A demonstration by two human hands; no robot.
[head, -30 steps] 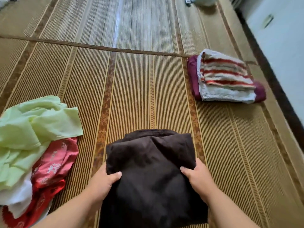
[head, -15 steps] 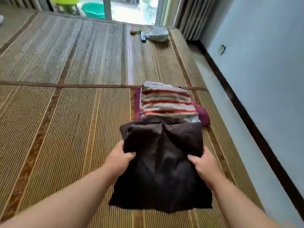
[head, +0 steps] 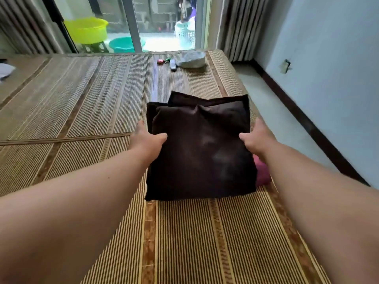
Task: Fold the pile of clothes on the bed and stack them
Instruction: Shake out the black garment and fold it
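Observation:
A folded dark brown garment (head: 202, 148) sits over the stack of folded clothes, hiding almost all of it. Only a maroon edge of the stack (head: 261, 171) peeks out at the garment's lower right. My left hand (head: 146, 139) grips the garment's left side, thumb on top and fingers underneath. My right hand (head: 257, 138) grips its right side the same way. Both arms reach far forward over the striped bamboo mat (head: 205, 242) that covers the bed.
A white bundle (head: 191, 59), a remote (head: 173, 65) and a small red item (head: 160, 61) lie at the mat's far end. The bed's right edge drops to a pale floor (head: 272, 117) along the wall. A glass door with basins (head: 87, 31) outside stands beyond.
Both hands carried the dark garment forward and right, from the mat in front of me onto the striped stack. The unfolded pile at the left has left the view.

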